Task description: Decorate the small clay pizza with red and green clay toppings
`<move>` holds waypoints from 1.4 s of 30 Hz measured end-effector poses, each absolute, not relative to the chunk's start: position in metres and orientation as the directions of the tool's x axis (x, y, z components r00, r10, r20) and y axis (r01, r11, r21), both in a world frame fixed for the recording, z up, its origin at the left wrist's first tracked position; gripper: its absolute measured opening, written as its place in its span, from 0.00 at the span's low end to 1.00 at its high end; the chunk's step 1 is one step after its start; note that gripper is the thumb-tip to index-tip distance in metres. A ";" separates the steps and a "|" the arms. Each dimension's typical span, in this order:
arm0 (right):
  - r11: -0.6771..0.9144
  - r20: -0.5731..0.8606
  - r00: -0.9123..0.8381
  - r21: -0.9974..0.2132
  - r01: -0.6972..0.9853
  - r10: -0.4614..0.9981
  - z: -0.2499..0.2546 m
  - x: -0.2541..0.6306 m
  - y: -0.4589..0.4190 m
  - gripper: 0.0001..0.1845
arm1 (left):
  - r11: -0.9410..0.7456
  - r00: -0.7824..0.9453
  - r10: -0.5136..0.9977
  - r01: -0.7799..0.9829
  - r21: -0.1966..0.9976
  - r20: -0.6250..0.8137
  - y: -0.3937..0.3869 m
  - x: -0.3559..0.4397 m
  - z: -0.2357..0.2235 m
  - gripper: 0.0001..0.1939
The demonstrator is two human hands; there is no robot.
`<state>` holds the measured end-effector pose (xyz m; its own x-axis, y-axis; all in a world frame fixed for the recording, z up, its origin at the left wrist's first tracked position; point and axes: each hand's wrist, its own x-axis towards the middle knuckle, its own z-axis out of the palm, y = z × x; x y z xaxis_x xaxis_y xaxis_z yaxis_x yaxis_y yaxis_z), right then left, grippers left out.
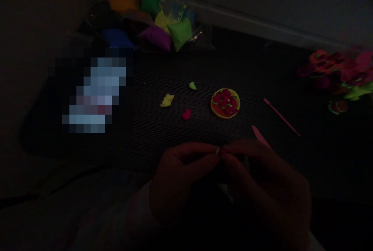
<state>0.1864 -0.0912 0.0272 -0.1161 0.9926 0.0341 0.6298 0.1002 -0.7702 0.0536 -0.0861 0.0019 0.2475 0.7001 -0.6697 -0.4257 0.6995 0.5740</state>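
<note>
Fingertips meet at the table's near edge, where my left hand (186,169) pinches a tiny light-green bit of clay (217,151). My right hand (262,181) pinches a small dark-red clay piece (223,151) that touches the green bit. Just beyond them sits a round yellow-rimmed clay tart (212,110) filled with red clay pieces and green bits. Left of it lie a red clay lump (186,114), a yellow clay scrap (167,100) and a light-green clay scrap (192,86). A pink clay knife (260,135) is partly hidden behind my right hand.
A thin pink modelling tool (281,117) lies to the right. Colourful clay flowers (335,66) stand at the far right. Bags of coloured clay (157,37) are heaped against the wall. A lit, blurred-out screen (99,91) is on the left of the dark table (157,134).
</note>
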 end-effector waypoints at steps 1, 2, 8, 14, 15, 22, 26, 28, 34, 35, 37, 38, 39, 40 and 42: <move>0.107 0.040 -0.119 -0.771 0.628 0.992 0.027 0.186 -0.091 0.05 | 0.698 0.246 0.701 -0.430 0.573 -0.669 -0.086 0.053 0.002 0.03; 0.109 0.041 -0.121 -0.771 0.627 0.992 0.027 0.186 -0.092 0.06 | 0.695 0.244 0.703 -0.435 0.572 -0.668 -0.086 0.053 0.001 0.02; 0.127 0.059 -0.128 -0.772 0.623 0.990 0.025 0.185 -0.092 0.07 | 0.686 0.264 0.711 -0.467 0.558 -0.652 -0.088 0.054 -0.001 0.02; 0.052 0.016 -0.066 -0.812 0.581 0.998 0.022 0.187 -0.090 0.07 | 0.684 0.269 0.705 -0.503 0.529 -0.656 -0.088 0.054 -0.002 0.05; 0.028 0.001 -0.047 -0.827 0.562 0.999 0.022 0.188 -0.090 0.06 | 0.679 0.259 0.707 -0.506 0.532 -0.658 -0.088 0.054 -0.002 0.04; -0.153 -0.165 0.010 -0.890 0.429 0.986 0.026 0.188 -0.091 0.04 | 0.666 0.256 0.723 -0.507 0.548 -0.641 -0.088 0.057 -0.003 0.02; -0.233 -0.238 0.028 -0.909 0.345 0.971 0.026 0.186 -0.089 0.03 | 0.661 0.247 0.728 -0.501 0.559 -0.640 -0.088 0.057 -0.002 0.02; -0.244 -0.250 0.026 -0.911 0.332 0.968 0.025 0.186 -0.089 0.03 | 0.658 0.246 0.729 -0.509 0.555 -0.639 -0.088 0.057 -0.003 0.02; -0.236 -0.256 -0.005 -0.897 0.374 0.967 0.026 0.188 -0.088 0.04 | 0.641 0.255 0.745 -0.531 0.555 -0.617 -0.089 0.056 -0.003 0.04; -0.227 -0.251 -0.014 -0.894 0.387 0.968 0.026 0.189 -0.088 0.04 | 0.639 0.252 0.748 -0.523 0.564 -0.614 -0.089 0.055 -0.002 0.05; -0.211 -0.247 -0.035 -0.884 0.418 0.968 0.028 0.189 -0.087 0.04 | 0.645 0.245 0.745 -0.500 0.578 -0.620 -0.089 0.055 -0.001 0.05; -0.203 -0.245 -0.043 -0.879 0.432 0.969 0.029 0.190 -0.086 0.04 | 0.651 0.241 0.741 -0.488 0.582 -0.627 -0.089 0.055 -0.001 0.05; -0.197 -0.243 -0.050 -0.875 0.442 0.969 0.029 0.190 -0.086 0.03 | 0.658 0.239 0.735 -0.476 0.583 -0.634 -0.089 0.055 -0.001 0.05; -0.194 -0.246 -0.059 -0.872 0.450 0.968 0.030 0.191 -0.085 0.03 | 0.665 0.240 0.730 -0.469 0.582 -0.640 -0.089 0.055 -0.001 0.05; -0.190 -0.250 -0.072 -0.866 0.462 0.966 0.032 0.192 -0.084 0.03 | 0.671 0.244 0.723 -0.471 0.573 -0.646 -0.089 0.055 -0.001 0.05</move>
<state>0.1916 -0.0843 0.0322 -0.0721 0.9656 -0.2499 0.4619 -0.1898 -0.8664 0.0550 -0.0886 -0.0007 0.2438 0.7234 -0.6460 -0.4706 0.6706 0.5734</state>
